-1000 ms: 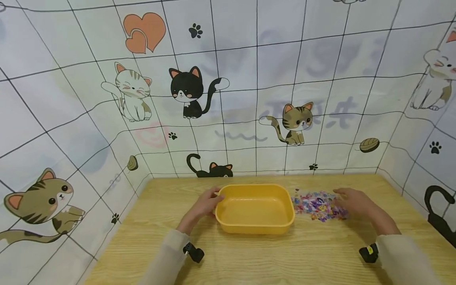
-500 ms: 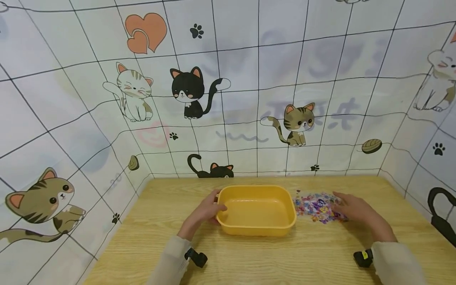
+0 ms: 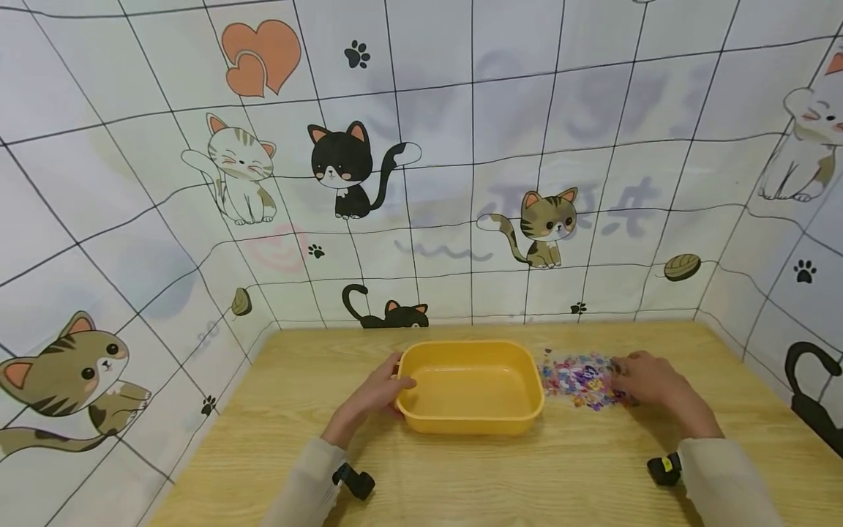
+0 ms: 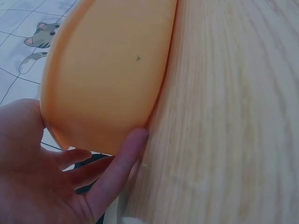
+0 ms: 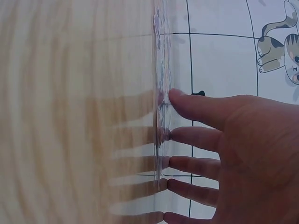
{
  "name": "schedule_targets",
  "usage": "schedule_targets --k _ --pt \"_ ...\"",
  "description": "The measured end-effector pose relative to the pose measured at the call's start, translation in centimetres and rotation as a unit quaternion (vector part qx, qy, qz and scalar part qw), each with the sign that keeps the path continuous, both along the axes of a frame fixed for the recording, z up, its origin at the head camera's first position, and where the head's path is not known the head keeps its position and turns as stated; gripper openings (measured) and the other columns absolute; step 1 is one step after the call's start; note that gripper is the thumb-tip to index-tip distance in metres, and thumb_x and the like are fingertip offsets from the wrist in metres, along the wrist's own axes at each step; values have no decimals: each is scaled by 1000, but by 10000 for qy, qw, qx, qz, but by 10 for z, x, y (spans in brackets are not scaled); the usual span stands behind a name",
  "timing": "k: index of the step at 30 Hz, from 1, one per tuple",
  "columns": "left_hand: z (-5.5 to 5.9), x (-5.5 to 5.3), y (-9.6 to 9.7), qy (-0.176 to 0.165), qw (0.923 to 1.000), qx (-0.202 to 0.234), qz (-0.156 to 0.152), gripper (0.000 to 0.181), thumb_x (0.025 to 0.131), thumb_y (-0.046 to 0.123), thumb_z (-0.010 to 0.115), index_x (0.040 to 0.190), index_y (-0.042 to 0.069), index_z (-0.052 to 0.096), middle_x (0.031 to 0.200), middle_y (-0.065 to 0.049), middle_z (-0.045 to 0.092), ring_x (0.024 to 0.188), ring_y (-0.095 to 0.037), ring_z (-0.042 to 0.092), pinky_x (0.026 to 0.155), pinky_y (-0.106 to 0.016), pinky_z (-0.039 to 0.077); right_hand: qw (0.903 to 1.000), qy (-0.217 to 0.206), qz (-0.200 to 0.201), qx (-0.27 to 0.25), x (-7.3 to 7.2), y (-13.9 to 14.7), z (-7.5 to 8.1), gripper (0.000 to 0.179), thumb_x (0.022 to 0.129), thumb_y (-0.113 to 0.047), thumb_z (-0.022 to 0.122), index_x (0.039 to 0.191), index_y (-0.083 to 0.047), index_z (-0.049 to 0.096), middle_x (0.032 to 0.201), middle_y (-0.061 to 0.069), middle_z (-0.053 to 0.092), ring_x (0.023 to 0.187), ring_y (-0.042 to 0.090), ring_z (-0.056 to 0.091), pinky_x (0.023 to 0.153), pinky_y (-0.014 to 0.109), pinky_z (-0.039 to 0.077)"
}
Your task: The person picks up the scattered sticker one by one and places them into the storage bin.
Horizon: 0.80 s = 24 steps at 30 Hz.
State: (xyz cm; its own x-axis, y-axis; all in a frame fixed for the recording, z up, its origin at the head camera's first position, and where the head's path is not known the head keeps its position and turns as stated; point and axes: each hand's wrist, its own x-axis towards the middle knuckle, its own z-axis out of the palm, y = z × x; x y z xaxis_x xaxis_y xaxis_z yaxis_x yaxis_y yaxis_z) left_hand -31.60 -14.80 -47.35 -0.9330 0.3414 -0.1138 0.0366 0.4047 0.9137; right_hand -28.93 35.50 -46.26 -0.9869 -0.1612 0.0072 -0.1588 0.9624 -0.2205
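A yellow plastic tub (image 3: 470,421) stands on the table with nothing in its basin. My left hand (image 3: 378,388) grips its left end, thumb over the rim and the other fingers along the outside; the left wrist view shows fingers against the tub's outer wall (image 4: 107,74). To the tub's right lies a flat, loose spread of tiny shiny multicoloured pieces (image 3: 579,377), their exact kind too small to tell. At the spread's right side my right hand (image 3: 652,379) touches it. In the right wrist view the fingers are spread and fairly straight, fingertips at the clear, glossy pieces (image 5: 162,70).
The light wood table (image 3: 461,476) ends at a back wall (image 3: 448,219) covered with cat-patterned sheeting, which also runs along both sides. A single dark piece (image 3: 548,351) lies apart behind the spread. Small black cameras sit on both wrists.
My left thumb has come over the tub's rim to its inside. The right hand has lowered onto the right side of the pieces and its fingers have drawn in slightly. The tub stays put.
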Motion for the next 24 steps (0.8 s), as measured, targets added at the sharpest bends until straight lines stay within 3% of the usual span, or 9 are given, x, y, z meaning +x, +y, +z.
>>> schedule_targets --k 7,14,19,24 --pt "-5 -1 0 -58 9999 -62 -125 61 100 26 65 154 14 39 143 -22 55 82 -21 73 56 -40 66 9999 -99 -24 -57 0 5 -7 66 96 -33 68 137 16 54 132 48 49 116 68 48 92 76 48" --pt "-4 -2 -2 -47 9998 -67 -168 63 101 30 65 156 15 37 146 -22 52 84 -22 73 57 -41 66 9997 -16 9 -237 1 3 -1 64 97 -31 68 134 19 53 132 48 49 117 69 47 93 77 47" --pt "-3 -1 -3 -24 9997 -86 -208 64 101 32 65 156 14 37 145 -23 53 85 -22 73 57 -41 66 9990 -240 69 -379 1 3 0 77 96 -37 71 135 24 46 127 46 55 115 65 52 91 72 51" --pt "-2 -1 -4 3 9997 -56 -222 64 102 31 64 157 14 36 146 -23 53 83 -22 74 57 -42 66 9984 -339 50 -453 0 1 0 77 91 -41 77 127 23 52 117 40 61 105 55 60 86 66 54"
